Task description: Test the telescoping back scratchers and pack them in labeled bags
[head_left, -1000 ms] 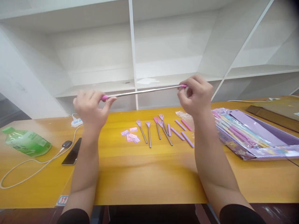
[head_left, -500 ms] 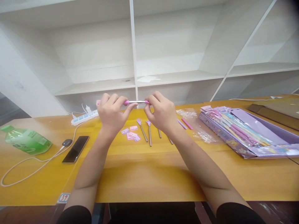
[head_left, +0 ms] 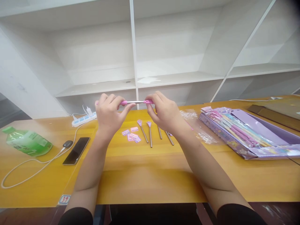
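Note:
Level above the table, a back scratcher with a thin metal shaft [head_left: 135, 102] stretches between my two hands. My left hand [head_left: 108, 112] is closed around its pink handle, and a bit of pink shows on either side of the fingers. At the other end, my right hand [head_left: 165, 112] pinches the pink head, which the fingers partly cover. Below lie two metal rods with purple hand-shaped heads, a left one [head_left: 143, 131] and a right one [head_left: 150, 133]. Two more metal rods [head_left: 169, 138] stick out from under my right hand and forearm. Small pink and purple cards [head_left: 133, 137] lie beside them.
At the right stands an open purple box [head_left: 231, 150] holding several wrapped sticks. Crumpled clear plastic wrappers [head_left: 206, 136] lie beside it. A phone [head_left: 76, 151], a green bottle [head_left: 28, 142], a white cable and a power strip [head_left: 84, 119] are at the left. White shelving [head_left: 182, 78] rises behind.
My left hand has shifted slightly left, and the right hand a little right. More of the pink head shows at my right fingertips. My right hand and forearm now mostly cover the loose coloured handles.

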A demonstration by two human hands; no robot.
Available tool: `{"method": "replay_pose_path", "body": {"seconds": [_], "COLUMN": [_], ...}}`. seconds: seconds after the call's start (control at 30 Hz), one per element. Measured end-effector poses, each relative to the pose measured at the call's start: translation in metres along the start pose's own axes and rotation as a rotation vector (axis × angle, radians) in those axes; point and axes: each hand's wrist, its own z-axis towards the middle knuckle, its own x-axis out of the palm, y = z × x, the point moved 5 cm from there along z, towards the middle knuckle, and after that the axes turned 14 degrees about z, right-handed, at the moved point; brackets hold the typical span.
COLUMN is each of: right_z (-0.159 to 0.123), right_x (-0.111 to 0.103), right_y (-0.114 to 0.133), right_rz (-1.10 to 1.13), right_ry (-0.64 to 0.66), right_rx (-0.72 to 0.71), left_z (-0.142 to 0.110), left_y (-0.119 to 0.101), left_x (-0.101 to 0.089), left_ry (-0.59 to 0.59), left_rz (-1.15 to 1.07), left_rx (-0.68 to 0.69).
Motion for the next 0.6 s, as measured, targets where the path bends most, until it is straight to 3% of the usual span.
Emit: {"method": "replay_pose_path", "body": {"seconds": [0.6], "right_z": [0.0001], "right_x": [0.0022], "right_y": [-0.0036], "right_rz": [-0.054], "right_ry": [0.062], "right_rx": [-0.01], "left_z": [-0.0004], "left_y": [0.0001], "left_x": [0.0033], "left_ry": [0.039], "left_rz": [0.009], "left_rx": [-0.025]}}
